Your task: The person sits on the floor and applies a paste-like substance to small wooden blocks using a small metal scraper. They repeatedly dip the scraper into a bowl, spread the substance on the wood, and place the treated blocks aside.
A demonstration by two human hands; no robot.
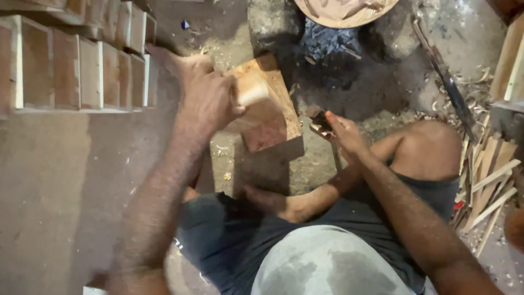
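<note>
My left hand (pixel 204 95) grips the top left edge of a small open wooden box (pixel 270 106), holding it tilted above the ground in front of me. My right hand (pixel 343 134) is closed on a small hammer (pixel 319 120), whose dark head sits just right of the box's lower corner. The box is reddish-brown inside with a pale rim, and its shadow falls on the ground below. I sit cross-legged, with my foot (pixel 262 199) under the box and my knee (pixel 431 150) to the right.
Stacked wooden boxes (pixel 76 71) fill the upper left. A round shallow tray (pixel 346 11) lies at the top, with dark ash or coal (pixel 327 41) below it. Thin wooden strips (pixel 491 180) and shavings litter the right side. A long metal tool (pixel 450 87) lies beside them.
</note>
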